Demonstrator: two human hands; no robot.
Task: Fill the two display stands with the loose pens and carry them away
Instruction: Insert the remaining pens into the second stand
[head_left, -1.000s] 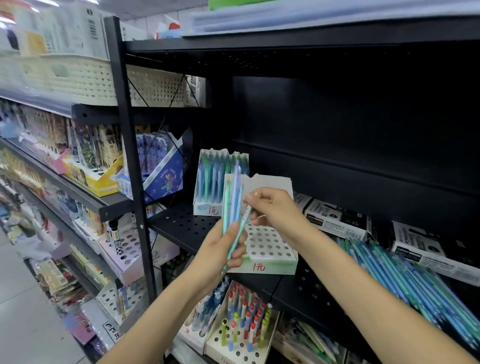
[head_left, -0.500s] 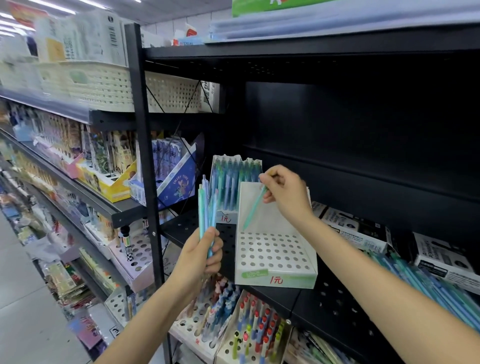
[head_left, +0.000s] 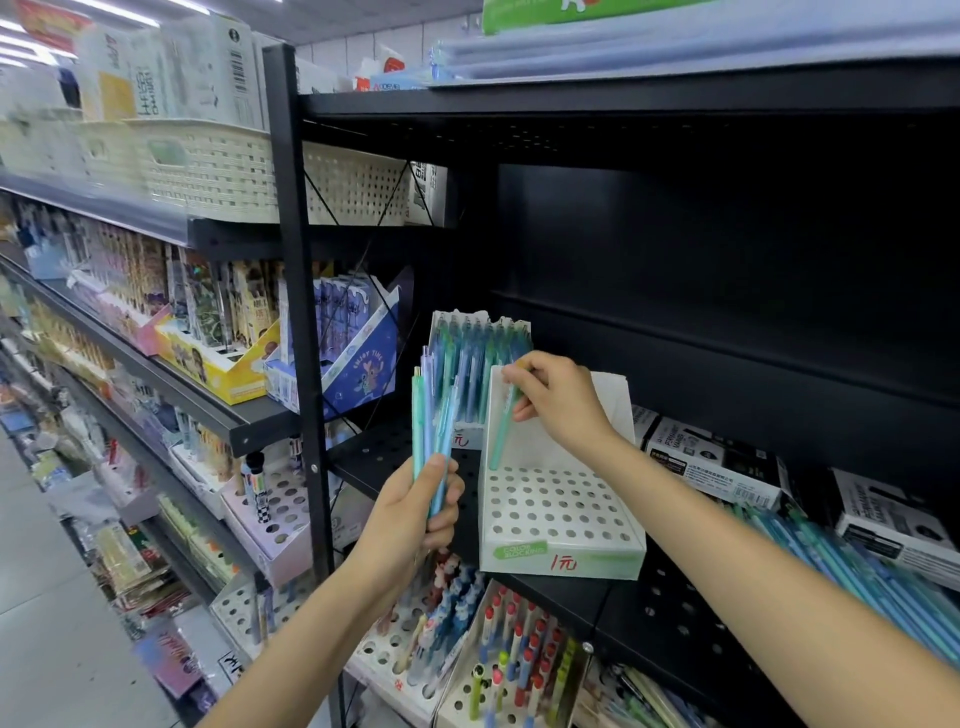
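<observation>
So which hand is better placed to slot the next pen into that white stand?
The right hand: it already pinches a green pen with its tip just above the empty stand. The left hand grips the spare pens beside it.

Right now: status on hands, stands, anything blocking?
Left hand grips pen bundle. Right hand pinches green pen, tip at empty front stand. Rear stand full. Nothing blocking.

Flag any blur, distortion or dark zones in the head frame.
Head view: the loose pens at lower right and the baskets at upper left smear with motion blur; the shelf post bows from wide-angle distortion; the empty shelf bay is nearly black; the near display stand is sharp.
</observation>
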